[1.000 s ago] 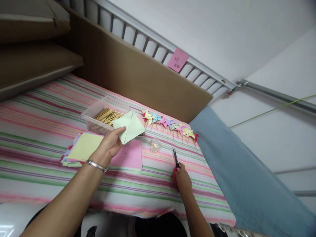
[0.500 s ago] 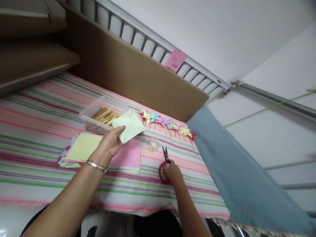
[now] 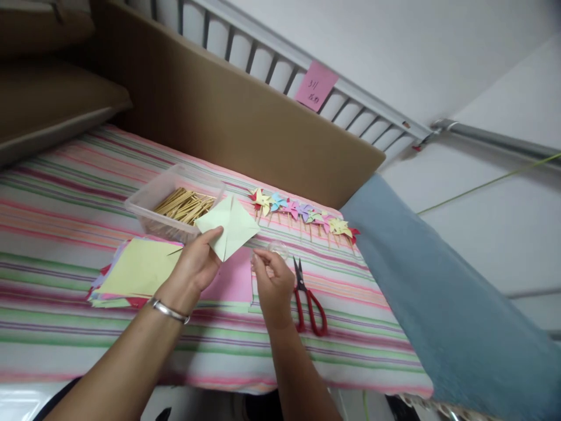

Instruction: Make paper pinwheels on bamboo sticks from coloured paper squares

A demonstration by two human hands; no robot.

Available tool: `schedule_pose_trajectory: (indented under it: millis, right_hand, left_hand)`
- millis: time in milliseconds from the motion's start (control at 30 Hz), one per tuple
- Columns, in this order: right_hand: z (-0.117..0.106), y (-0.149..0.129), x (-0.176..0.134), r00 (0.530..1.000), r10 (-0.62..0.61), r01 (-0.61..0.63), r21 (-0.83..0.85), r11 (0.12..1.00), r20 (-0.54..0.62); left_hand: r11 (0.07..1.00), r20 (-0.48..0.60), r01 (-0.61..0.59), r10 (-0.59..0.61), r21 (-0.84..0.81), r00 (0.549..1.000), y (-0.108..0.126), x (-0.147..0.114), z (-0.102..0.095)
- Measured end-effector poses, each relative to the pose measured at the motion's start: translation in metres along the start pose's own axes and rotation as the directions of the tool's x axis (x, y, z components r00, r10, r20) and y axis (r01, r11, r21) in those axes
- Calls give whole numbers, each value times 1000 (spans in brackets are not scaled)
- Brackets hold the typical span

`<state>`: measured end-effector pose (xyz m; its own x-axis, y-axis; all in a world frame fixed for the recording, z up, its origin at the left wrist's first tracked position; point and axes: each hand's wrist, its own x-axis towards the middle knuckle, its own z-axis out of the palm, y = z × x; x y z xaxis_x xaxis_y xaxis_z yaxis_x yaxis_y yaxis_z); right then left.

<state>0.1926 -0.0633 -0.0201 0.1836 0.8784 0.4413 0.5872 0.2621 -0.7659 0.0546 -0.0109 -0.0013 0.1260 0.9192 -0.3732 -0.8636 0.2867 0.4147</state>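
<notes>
My left hand (image 3: 202,257) pinches a pale green square of paper (image 3: 232,229) by its near corner, thumb on top. Slits run in from the paper's corners toward its middle. Just right of the paper is my right hand (image 3: 274,280), its thumb and fingertips pressed together; whatever they hold, if anything, is too small to make out. Partly hidden behind that hand stands a small clear round dish (image 3: 279,248). Red-handled scissors (image 3: 307,298) lie on the striped cloth beside my right hand, blades pointing away from me and slightly apart.
A clear plastic box (image 3: 144,204) holds many thin wooden sticks (image 3: 186,204). Nearer lies a stack of coloured paper squares (image 3: 135,266), with a pink sheet (image 3: 232,280) beside it. Finished paper pinwheels (image 3: 302,211) line the back edge by the cardboard panel (image 3: 228,111).
My right hand has let go of the scissors, which now lie on the cloth, and has moved left toward the paper. My left hand still holds the green square in nearly the same place.
</notes>
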Motion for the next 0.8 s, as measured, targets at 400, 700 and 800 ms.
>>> schedule_pose_trajectory:
  millis: [400,700,800]
  right_hand:
    - [6,24,-10,933,-357,360,-218,907,54]
    - [-34,59,22,962,-189,125,-297,947,-199]
    - [-50,80,29,975,93,-153,-305,940,-202]
  left_hand:
    - [991,-28,89,-87,98,996,-36,-1,8]
    - [968,-21,-157,165,196,986,-21,8,-1]
    - [916,56,-340,336,210,940,-7,10,-5]
